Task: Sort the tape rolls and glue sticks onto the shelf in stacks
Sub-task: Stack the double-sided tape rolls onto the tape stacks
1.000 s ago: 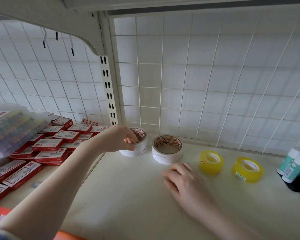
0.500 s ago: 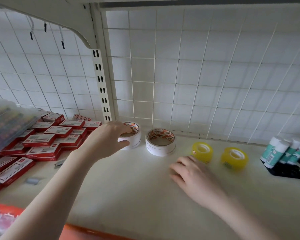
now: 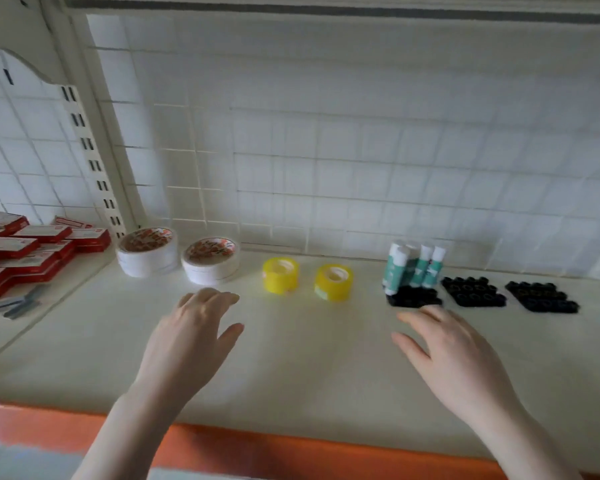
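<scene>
The single head-worn camera is looking forward and down from close above the orange front edge of the cream-white shelf board (image 3: 309, 368), facing the white wire-grid back panel (image 3: 361, 150) squarely and taking in the board's back edge, with motion blur softening everything.

soft, even daylight fills the view, bright but flat, with only faint shadows under the two bare hands on the cream shelf (image 3: 291, 358). motion blur smears the whole picture, most of all the white wire grid back panel (image 3: 361, 150). wide-angle distortion bends the slotted cream upright post (image 3: 90, 157) at left.
</scene>
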Action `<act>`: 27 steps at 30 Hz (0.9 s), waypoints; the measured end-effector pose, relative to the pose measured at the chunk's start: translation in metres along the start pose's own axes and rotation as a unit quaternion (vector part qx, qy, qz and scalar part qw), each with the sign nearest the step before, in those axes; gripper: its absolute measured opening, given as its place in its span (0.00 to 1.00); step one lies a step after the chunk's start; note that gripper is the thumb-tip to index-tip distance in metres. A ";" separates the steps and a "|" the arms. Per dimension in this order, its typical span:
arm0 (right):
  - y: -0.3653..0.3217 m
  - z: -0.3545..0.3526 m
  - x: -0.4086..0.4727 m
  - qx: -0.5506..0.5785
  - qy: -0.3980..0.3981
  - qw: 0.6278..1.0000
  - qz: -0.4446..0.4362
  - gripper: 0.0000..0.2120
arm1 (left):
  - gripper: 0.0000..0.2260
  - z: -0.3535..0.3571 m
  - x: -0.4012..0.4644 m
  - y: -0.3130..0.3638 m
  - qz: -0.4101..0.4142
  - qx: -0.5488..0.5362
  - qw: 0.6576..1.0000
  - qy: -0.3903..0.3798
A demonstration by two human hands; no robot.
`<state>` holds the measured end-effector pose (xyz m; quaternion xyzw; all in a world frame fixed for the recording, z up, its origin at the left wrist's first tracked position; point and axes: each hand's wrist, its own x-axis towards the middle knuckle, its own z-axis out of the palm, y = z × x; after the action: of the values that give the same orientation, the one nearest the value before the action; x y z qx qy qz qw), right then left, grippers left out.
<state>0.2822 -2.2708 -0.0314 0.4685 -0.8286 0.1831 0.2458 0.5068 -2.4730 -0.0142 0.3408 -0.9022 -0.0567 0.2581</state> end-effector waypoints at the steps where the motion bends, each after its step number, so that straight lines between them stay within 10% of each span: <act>1: 0.022 -0.007 -0.009 -0.006 0.005 1.000 0.010 0.13 | 0.16 0.006 -0.003 0.022 -0.002 0.000 1.000 0.002; 13: 0.286 -0.088 -0.086 -0.015 0.030 0.999 0.041 0.10 | 0.16 0.079 -0.018 0.315 0.029 -0.063 0.998 0.010; 27: 0.416 -0.149 -0.155 -0.050 0.099 0.986 0.126 0.06 | 0.17 0.121 -0.010 0.466 0.121 -0.099 0.987 -0.047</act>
<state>0.0252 -1.8795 -0.0302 0.3270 -0.8606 0.2162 0.3252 0.1793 -2.1212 0.0070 0.1992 -0.9377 -0.1299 0.2531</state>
